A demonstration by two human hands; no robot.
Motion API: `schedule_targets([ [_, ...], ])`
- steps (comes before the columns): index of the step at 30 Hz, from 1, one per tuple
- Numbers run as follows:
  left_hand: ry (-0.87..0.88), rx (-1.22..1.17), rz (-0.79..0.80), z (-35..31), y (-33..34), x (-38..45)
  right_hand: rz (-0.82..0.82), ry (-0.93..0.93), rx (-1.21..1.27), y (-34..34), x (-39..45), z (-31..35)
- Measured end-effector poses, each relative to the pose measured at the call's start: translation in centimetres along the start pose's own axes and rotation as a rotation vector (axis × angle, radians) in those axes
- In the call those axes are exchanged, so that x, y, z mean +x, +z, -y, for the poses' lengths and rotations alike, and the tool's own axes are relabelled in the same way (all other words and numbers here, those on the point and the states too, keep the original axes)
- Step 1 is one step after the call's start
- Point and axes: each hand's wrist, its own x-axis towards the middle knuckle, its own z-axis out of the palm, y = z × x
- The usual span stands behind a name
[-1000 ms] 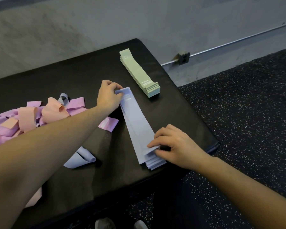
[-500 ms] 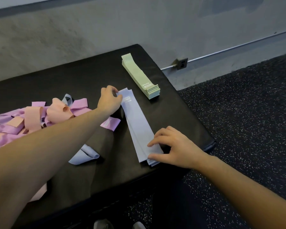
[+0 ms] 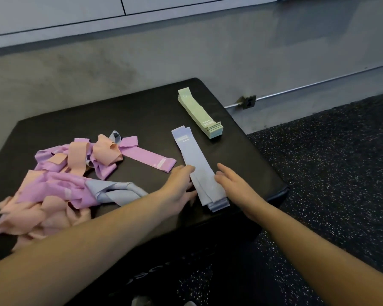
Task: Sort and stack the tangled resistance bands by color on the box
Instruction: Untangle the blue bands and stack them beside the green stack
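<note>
A flat stack of blue bands lies lengthwise on the black box, near its right front. My left hand touches the stack's left edge with straight fingers. My right hand lies against its right edge, fingers straight too. A neat stack of green bands sits farther back on the right. To the left is a tangled pile of purple and peach bands, with a loose blue band at its front and one purple band stretched out toward the blue stack.
The box's right and front edges drop to a speckled dark floor. A grey wall stands behind, with a pipe and a metal outlet box low on the right.
My left hand has left the far end of the blue stack and come back to its near left edge. My right hand has shifted from on top of the near end to the right edge.
</note>
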Motion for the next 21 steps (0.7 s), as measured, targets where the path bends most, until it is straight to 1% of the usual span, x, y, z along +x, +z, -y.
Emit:
schedule_targets([
  [3, 0.0, -0.065, 0.008, -0.1, 1.3, -0.5, 0.013, 0.002, -0.034, 1.4, -0.5, 0.4],
  [5, 0.002, -0.059, -0.015, -0.2, 2.0, -0.8, 0.015, 0.009, -0.052, 1.9, -0.6, 0.6],
  [11, 0.002, -0.02, -0.009, -0.5, 2.0, -2.2, 0.028, 0.005, -0.092, 1.2, -0.8, 1.0],
  [14, 0.073, -0.06, -0.091, -1.7, 0.7, -1.8, 0.026, -0.004, -0.175, 1.0, -0.7, 0.8],
  [17, 0.119, -0.115, -0.181, -3.7, -0.7, -0.1, -0.041, -0.042, -0.239, 0.4, -0.2, 1.1],
  [19, 0.132, -0.141, -0.21, -5.2, -1.1, 0.6, -0.087, -0.062, -0.267, 0.0, 0.7, 1.5],
  [21, 0.116, -0.165, -0.231, -6.5, -1.3, 1.7, -0.096, -0.065, -0.289, -0.2, 2.2, 2.1],
])
